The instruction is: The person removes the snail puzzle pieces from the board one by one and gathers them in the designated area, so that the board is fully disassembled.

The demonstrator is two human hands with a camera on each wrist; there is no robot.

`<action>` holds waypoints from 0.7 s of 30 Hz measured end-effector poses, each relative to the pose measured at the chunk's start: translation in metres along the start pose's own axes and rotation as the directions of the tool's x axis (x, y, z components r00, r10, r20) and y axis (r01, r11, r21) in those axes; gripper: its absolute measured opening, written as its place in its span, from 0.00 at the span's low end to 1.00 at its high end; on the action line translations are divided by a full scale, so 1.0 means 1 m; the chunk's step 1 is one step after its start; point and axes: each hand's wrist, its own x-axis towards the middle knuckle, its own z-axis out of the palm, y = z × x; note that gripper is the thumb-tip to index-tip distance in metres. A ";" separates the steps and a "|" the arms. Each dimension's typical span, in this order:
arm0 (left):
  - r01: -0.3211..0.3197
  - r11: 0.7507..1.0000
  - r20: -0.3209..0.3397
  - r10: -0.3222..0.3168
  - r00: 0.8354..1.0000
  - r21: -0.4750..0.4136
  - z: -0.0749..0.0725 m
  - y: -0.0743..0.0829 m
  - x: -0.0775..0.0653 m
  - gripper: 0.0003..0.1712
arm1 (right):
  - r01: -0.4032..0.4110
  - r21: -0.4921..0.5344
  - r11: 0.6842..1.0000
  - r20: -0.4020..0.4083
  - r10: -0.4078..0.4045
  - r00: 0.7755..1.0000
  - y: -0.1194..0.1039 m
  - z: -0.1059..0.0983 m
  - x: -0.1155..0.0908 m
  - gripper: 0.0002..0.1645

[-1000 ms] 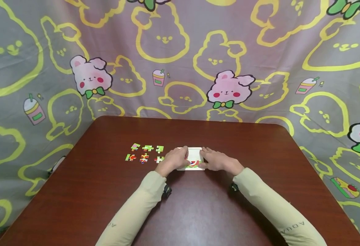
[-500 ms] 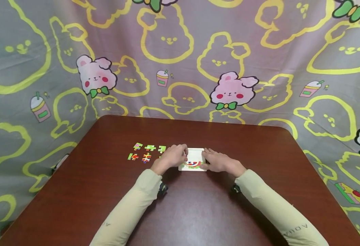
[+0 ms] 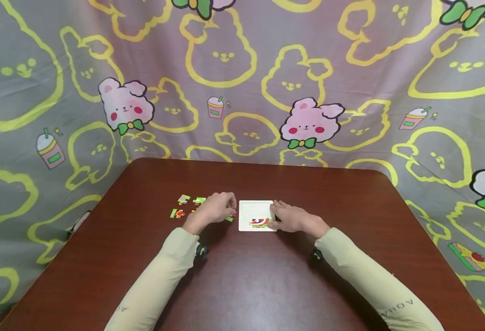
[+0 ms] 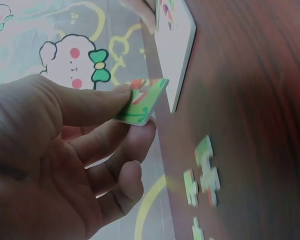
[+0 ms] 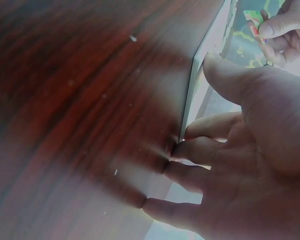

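Observation:
My left hand is just left of a white puzzle tray. Between its thumb and forefinger it pinches a green and red puzzle piece, held tilted with the other fingers loosely bent below. My right hand rests at the tray's right edge. In the right wrist view the thumb lies on the tray near a corner, and the fingertips reach down along its side to the tabletop. Red, white and green pieces lie in the near part of the tray, partly covered by the right thumb.
Left of the tray, loose puzzle pieces lie in two rows on the dark red-brown table; my left hand hides some. More loose pieces show in the left wrist view. A patterned cloth hangs behind the table.
My left hand has moved left off the tray with the puzzle piece, uncovering the tray's left side and covering some loose pieces. The right hand stays at the tray's right edge.

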 end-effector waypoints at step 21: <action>0.027 0.989 0.029 -0.023 0.999 -0.147 -0.027 -0.055 -0.045 0.02 | 0.008 -0.020 1.000 -0.001 -0.008 1.000 -0.002 -0.003 -0.001 0.25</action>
